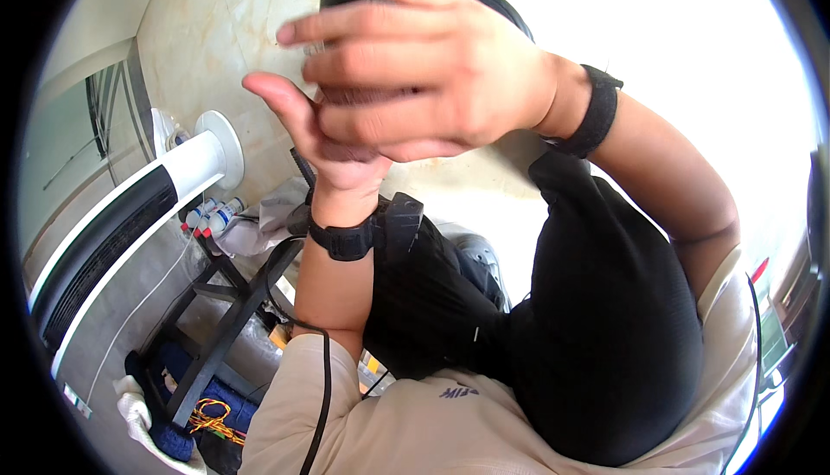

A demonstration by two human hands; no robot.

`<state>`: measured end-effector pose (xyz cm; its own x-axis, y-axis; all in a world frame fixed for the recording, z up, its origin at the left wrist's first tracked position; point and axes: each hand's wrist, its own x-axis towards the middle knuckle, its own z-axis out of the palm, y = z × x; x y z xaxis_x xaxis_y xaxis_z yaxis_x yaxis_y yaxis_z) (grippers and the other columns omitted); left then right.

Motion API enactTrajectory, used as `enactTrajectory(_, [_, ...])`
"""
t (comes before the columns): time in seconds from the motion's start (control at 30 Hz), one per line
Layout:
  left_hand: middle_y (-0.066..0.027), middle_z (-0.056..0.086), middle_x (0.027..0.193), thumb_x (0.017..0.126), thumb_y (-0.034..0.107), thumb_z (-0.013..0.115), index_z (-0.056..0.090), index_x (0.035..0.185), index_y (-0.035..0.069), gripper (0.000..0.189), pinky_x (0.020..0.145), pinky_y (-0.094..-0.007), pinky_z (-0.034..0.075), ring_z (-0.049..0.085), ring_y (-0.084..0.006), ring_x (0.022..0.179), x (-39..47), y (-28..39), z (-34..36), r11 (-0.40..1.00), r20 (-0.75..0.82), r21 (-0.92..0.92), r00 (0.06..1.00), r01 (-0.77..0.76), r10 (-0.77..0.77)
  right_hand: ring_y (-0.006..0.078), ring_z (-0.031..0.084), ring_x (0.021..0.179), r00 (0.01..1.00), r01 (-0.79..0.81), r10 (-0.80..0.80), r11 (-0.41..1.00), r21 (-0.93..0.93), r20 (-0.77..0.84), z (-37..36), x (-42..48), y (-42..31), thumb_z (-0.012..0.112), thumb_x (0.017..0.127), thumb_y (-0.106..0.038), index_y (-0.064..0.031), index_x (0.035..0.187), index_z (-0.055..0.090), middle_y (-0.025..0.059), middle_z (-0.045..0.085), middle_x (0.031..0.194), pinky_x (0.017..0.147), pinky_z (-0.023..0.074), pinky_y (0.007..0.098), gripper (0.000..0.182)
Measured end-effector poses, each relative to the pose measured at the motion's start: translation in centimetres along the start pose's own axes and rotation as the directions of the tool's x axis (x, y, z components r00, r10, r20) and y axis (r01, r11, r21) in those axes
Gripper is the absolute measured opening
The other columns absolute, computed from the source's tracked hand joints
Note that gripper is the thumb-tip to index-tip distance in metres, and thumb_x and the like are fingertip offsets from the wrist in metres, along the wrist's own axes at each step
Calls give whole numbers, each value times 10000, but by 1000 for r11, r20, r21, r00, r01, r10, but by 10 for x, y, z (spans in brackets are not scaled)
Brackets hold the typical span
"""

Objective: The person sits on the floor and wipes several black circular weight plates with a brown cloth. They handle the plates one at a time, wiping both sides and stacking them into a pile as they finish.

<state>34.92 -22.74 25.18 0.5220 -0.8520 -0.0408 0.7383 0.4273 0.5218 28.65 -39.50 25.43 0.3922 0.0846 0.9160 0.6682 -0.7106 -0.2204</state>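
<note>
My right hand (441, 73) comes in from the right and lies across my left hand (292, 112), palm side toward it. Its fingers are spread, with slight blur, and no object shows in it. My left hand points up the picture with its thumb out to the left. The left fingers and most of the palm are hidden behind the right hand, so whether anything lies between the two cannot be told. A black strap (600, 112) circles my right wrist. On my left wrist sits a black band (350, 241) with a blocky dark device (401, 215).
Below the hands are my legs in black trousers (603, 319) and a grey shoe (483, 258). Leftward stand a white-and-black tower appliance (117, 248), bottles with red caps (217, 215) and a black frame (220, 345). A red-and-yellow cord (214, 418) lies on blue fabric.
</note>
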Motion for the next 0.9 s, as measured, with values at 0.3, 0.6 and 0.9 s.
enactTrajectory(0.3, [-158,598,1334,759,257,782,398,1486,-74,886,1073,-367,448,572,-250,1253,1,-5,30,754,-112,648,993,106,-44,132,614,648,323,-822,931,189,537,167,-20,-5,31,525,1055,-258,15,1081,694,59,655,724,617,510,295,322])
enactTrajectory(0.6, [-189,542,1416,746,291,712,389,1517,8,882,1169,-528,354,508,-359,1335,4,0,30,835,-10,525,980,-164,198,186,542,512,-134,-379,777,-614,693,615,13,-42,-11,280,1107,-501,-93,945,562,73,592,640,526,494,307,522])
enactTrajectory(0.9, [-231,466,1503,760,658,798,301,1566,-19,1164,1145,-541,420,504,-375,1353,0,15,30,917,-109,372,988,140,-107,123,500,436,138,-796,876,-180,578,463,-60,-13,36,494,1094,-404,-23,1044,677,24,569,598,426,416,283,425])
